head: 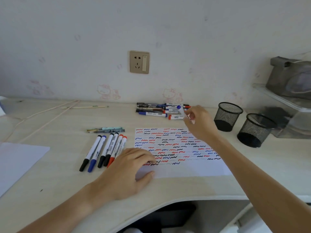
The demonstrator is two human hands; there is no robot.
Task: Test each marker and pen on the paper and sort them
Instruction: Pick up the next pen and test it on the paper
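A white paper covered with red, blue and black squiggles lies in the middle of the desk. My left hand rests flat on its lower left corner. My right hand hovers over the paper's top right corner and pinches a white marker with a blue cap, cap pointing up and away. Behind it lies a pile of markers and pens. Left of the paper, several markers with black, blue and red caps lie side by side. A few pens lie above that row.
Two black mesh pen cups stand to the right of the paper. A clear organiser with a grey bag sits at far right. A blank sheet lies at the left edge. A cord runs across the back left.
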